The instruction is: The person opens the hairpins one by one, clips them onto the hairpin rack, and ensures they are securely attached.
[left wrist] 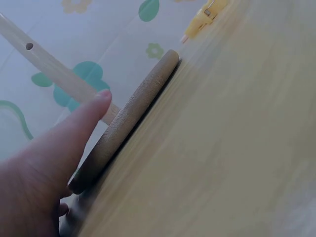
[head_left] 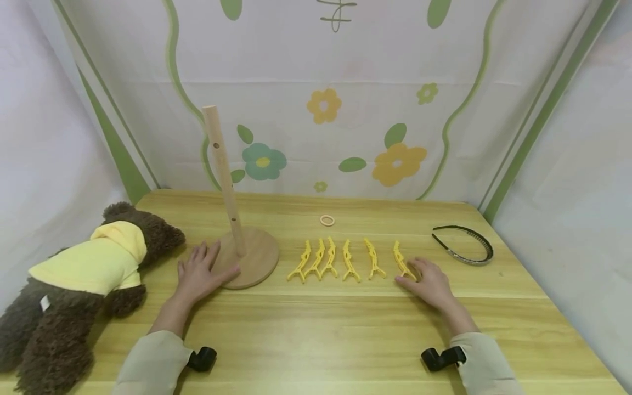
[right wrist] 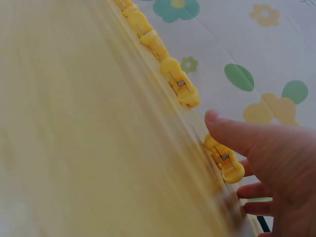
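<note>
A round wooden base [head_left: 261, 252] carries an upright wooden post [head_left: 224, 164] with holes in it. My left hand [head_left: 197, 277] rests at the left side of this stand, its thumb stretched over the front of the base and its fingers spread along the edge. Several yellow hair clips [head_left: 348, 260] lie in a row on the table. At the row's right end, my right hand [head_left: 429, 282] is around the rightmost yellow clip [right wrist: 224, 157], thumb on one side and fingers on the other. The right thumb is extended, and the fingers look loosely bent.
On the wooden table [head_left: 316, 334], a brown teddy bear [head_left: 54, 329] in a yellow hoodie lies at the left. A small pale ring [head_left: 327, 220] sits behind the clips. A black headband [head_left: 469, 260] is at the right. Patterned fabric [head_left: 286, 120] hangs behind.
</note>
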A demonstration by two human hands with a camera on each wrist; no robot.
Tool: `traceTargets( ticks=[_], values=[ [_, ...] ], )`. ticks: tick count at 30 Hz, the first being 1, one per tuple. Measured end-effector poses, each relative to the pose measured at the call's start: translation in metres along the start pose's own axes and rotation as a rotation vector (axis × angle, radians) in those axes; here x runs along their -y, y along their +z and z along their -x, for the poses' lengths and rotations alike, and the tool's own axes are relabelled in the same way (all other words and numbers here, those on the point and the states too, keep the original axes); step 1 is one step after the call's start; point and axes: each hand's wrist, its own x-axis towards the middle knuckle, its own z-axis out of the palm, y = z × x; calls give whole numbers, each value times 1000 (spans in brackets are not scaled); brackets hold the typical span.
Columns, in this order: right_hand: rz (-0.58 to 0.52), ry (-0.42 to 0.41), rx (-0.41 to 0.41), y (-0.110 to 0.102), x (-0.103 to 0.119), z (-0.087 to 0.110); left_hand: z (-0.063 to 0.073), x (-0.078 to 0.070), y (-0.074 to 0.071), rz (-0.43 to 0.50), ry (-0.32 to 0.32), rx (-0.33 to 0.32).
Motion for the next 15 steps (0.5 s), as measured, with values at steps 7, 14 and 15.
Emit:
traceTargets(
  ticks=[7, 14, 15],
  values=[
    [8, -3, -30, 0, -3, -1, 0, -1, 3, -83, 7, -6],
    [-21, -18, -28, -3, -5, -1, 2, -1, 3, -89, -6, -4],
    [-24, -20, -29, -3, -5, -1, 2, -1, 3, -90, -6, -4]
  ],
)
